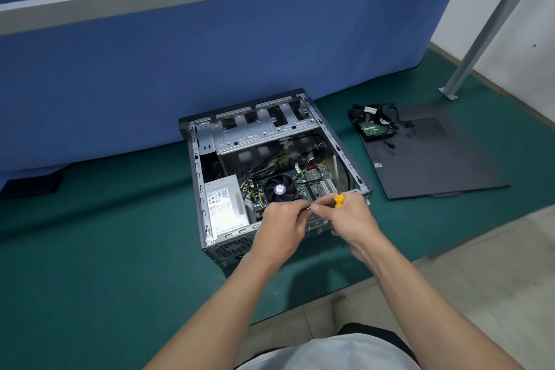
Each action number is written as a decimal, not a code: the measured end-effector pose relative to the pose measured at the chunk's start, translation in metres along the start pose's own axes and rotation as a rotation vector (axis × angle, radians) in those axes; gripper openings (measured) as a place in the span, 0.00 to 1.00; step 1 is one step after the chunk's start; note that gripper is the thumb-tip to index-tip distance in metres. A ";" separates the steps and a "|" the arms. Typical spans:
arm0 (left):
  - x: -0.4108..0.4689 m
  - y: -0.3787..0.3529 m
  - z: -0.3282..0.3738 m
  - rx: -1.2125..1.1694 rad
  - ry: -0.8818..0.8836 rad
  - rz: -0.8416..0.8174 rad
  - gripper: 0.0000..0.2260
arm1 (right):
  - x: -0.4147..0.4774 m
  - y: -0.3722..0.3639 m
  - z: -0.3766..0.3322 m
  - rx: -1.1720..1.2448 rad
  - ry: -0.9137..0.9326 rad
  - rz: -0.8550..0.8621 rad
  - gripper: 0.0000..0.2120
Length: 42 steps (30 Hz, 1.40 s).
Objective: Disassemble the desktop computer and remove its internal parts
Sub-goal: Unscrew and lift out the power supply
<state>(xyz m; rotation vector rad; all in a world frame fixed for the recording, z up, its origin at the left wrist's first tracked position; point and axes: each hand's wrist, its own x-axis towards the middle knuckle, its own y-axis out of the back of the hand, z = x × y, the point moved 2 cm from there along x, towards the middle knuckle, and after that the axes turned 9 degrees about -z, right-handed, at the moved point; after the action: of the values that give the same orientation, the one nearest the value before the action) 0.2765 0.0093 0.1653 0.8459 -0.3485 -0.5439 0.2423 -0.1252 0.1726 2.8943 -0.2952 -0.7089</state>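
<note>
L hand pinching sm. part, can't ID | R hand gripping yellow screwdriver | my hands meet at near edge of open PC case, on green mat

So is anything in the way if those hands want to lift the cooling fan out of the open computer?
Nothing solid covers the fan; the case is open on top. Thin cables run beside its left edge. Both the left hand and right hand are occupied, the right one with a yellow-handled screwdriver.

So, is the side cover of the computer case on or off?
Off. The computer case is open with its fan and boards visible, and the side cover lies flat on the floor beside it.
</note>
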 end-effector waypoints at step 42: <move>0.102 -0.075 -0.011 0.268 1.029 -0.083 0.11 | 0.357 0.137 0.007 -0.859 0.001 -0.063 0.17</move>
<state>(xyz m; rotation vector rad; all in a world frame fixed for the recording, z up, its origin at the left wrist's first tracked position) 0.3410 -0.0839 0.1080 1.2860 0.5705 -0.0834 0.5278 -0.3389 0.0346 2.0877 0.0943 -0.6326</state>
